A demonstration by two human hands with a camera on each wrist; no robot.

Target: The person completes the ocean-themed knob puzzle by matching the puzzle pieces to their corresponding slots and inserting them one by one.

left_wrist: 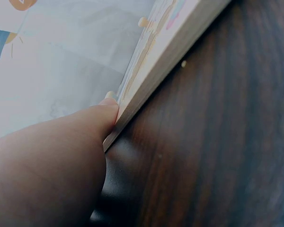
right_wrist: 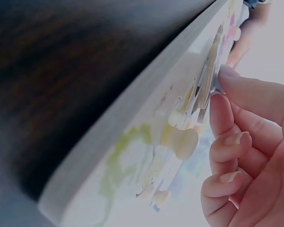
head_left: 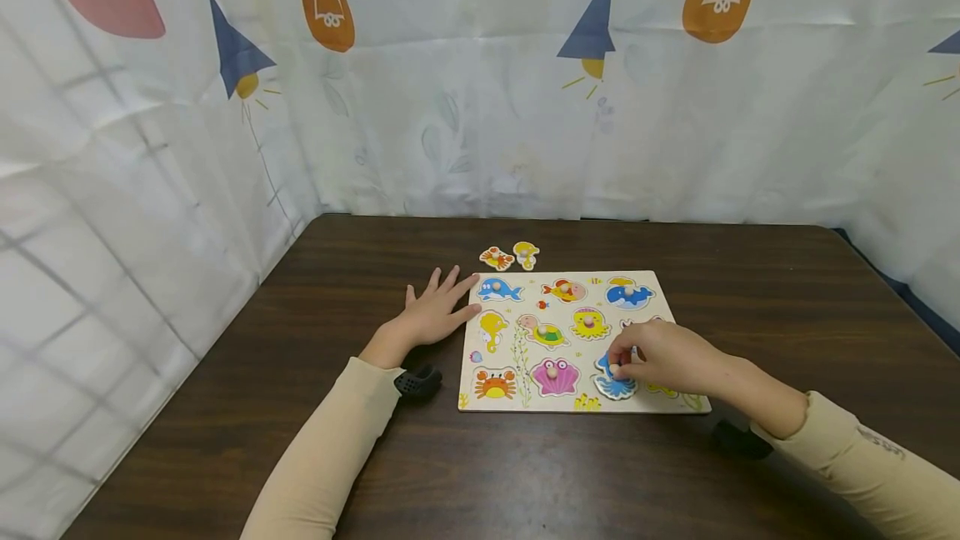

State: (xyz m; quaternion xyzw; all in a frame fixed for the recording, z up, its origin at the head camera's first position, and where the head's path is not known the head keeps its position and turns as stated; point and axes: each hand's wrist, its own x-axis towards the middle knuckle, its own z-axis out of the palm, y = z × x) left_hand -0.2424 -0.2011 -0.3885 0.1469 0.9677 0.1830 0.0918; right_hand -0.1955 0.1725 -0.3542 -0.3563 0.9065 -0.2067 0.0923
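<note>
A wooden peg puzzle board (head_left: 570,402) with sea-animal pictures lies on the table. My right hand (head_left: 671,357) pinches the knob of a blue tentacled puzzle piece (head_left: 615,388) over the board's lower right part. In the right wrist view, that piece (right_wrist: 209,78) sits at a slant against the board face, thumb and index finger at its knob. With fingers spread, my left hand (head_left: 431,315) rests at the board's left edge, fingertips touching the upper left corner. Its thumb (left_wrist: 106,113) presses the board's edge in the left wrist view.
Behind the board lie a loose crab piece (head_left: 496,257) and a seahorse piece (head_left: 526,255). Knobbed pieces, among them a pink shell (head_left: 555,377) and a turtle (head_left: 546,333), sit in the board. The brown table (head_left: 360,265) meets a printed curtain (head_left: 480,132) behind.
</note>
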